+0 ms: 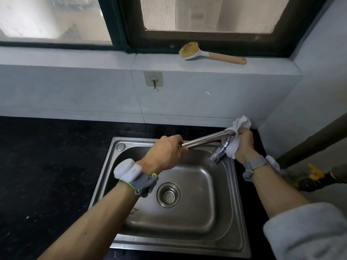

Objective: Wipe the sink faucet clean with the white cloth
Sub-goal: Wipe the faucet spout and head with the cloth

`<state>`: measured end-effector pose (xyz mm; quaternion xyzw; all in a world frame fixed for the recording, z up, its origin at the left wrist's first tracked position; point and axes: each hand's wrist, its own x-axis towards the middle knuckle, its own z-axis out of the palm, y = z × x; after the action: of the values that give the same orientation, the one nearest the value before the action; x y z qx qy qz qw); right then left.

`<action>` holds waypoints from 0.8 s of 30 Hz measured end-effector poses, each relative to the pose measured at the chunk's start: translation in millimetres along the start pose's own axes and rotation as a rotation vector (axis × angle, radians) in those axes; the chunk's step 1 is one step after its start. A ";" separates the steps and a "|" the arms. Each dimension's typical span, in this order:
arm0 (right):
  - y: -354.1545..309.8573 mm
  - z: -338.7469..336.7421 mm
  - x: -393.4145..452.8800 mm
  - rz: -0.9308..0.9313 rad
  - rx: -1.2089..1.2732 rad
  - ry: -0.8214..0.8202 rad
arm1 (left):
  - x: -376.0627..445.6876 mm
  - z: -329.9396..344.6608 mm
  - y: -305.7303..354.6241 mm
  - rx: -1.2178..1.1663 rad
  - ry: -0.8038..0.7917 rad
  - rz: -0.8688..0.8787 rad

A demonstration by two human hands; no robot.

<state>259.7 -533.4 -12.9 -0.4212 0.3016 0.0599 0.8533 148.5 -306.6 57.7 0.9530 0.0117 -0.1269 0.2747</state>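
A chrome faucet (206,140) rises from the right rim of the steel sink (238,212), and its long spout reaches left over the basin. My left hand (165,151) is closed around the spout's outlet end. My right hand (244,142) presses the crumpled white cloth (241,123) against the bend where the spout meets the faucet body. Part of the cloth hangs down beside the faucet's base, which it partly hides.
A round drain strainer (168,194) sits in the basin's middle. Black countertop (47,175) surrounds the sink. A dish brush (208,53) lies on the window ledge, with an adhesive wall hook (153,80) below it. A dark pipe (309,143) slants at the right.
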 end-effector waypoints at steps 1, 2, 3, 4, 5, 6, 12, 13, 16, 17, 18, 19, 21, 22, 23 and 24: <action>-0.5 1.5 2.6 0.000 -0.061 0.019 | -0.1 -0.5 0.6 0.000 -0.001 0.001; -2.4 2.6 5.8 0.002 -0.136 0.016 | 0.0 -1.0 1.6 0.000 -0.003 0.000; -4.6 2.5 7.4 0.013 -0.220 0.024 | -0.3 -1.3 2.4 0.000 -0.004 -0.001; -7.5 4.6 7.8 0.029 -0.308 0.032 | -1.3 -3.4 2.2 0.001 -0.002 -0.001; -11.0 4.5 8.2 0.031 -0.383 0.062 | -1.6 -4.2 2.8 0.002 -0.005 0.001; -12.9 4.3 11.9 0.014 -0.419 0.084 | -1.6 -5.3 3.4 0.005 -0.008 0.002; -13.3 4.2 14.0 -0.025 -0.560 0.050 | -2.4 -8.2 3.5 0.039 -0.005 0.026; -13.3 0.8 15.7 -0.003 -0.567 0.025 | -1.3 -7.7 3.7 0.045 -0.004 0.027; -13.0 -10.2 21.6 0.019 -0.653 -0.024 | 1.1 -6.4 4.1 0.064 0.006 0.031; -12.8 -14.5 24.7 0.014 -0.685 -0.024 | 1.0 -6.6 4.6 0.065 0.006 0.030; -12.6 -15.5 24.0 0.013 -0.715 -0.007 | 1.1 -6.8 5.1 0.067 0.003 0.031; -11.6 -16.4 22.0 0.009 -0.727 0.023 | 0.7 -7.2 5.4 0.068 0.000 0.035; -7.9 -14.8 12.8 -0.030 -0.751 0.096 | -0.1 -8.0 6.1 0.070 0.003 0.041; -4.7 -13.2 5.8 -0.057 -0.766 0.138 | -0.5 -8.4 6.5 0.076 0.004 0.041; -1.8 -12.6 -1.7 -0.077 -0.778 0.181 | -0.5 -8.5 7.1 0.086 0.007 0.040; 2.0 -12.7 -7.6 -0.093 -0.773 0.219 | -0.4 -8.4 7.2 0.097 0.010 0.038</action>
<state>246.9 -540.5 -15.9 -0.7281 0.3267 0.0850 0.5965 150.8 -308.4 68.4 0.9659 -0.0110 -0.1174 0.2305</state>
